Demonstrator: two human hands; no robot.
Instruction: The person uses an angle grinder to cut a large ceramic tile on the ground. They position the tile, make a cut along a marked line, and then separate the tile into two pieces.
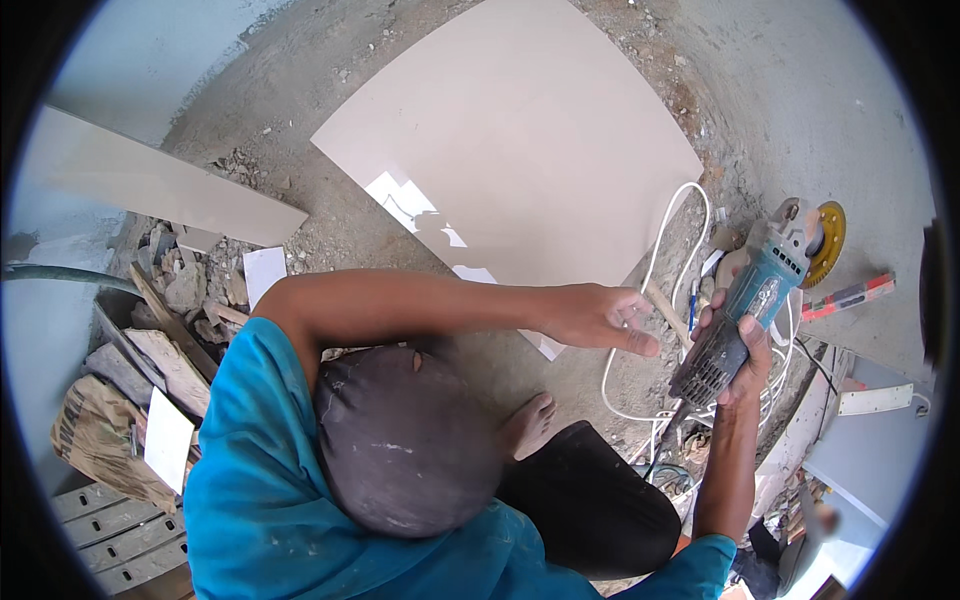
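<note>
My right hand (745,365) is wrapped round the dark rear body of a teal angle grinder (765,285). The grinder is raised and tilted, with its yellow cutting disc (828,243) at the upper right. To the left of it, my left hand (600,318) reaches across with its fingers apart and nothing visible in them. Beyond the left hand, a large glossy beige tile (520,130) lies flat on the dusty floor. Light reflects in patches along its near left edge. The grinder and my right hand hide part of the floor beneath them.
A white cord (650,265) loops beside the tile and tangles below the grinder. A red level-like bar (848,297) leans near the right wall. On the left are a long beige tile strip (180,180), rubble (185,285) and a crumpled brown sack (100,435).
</note>
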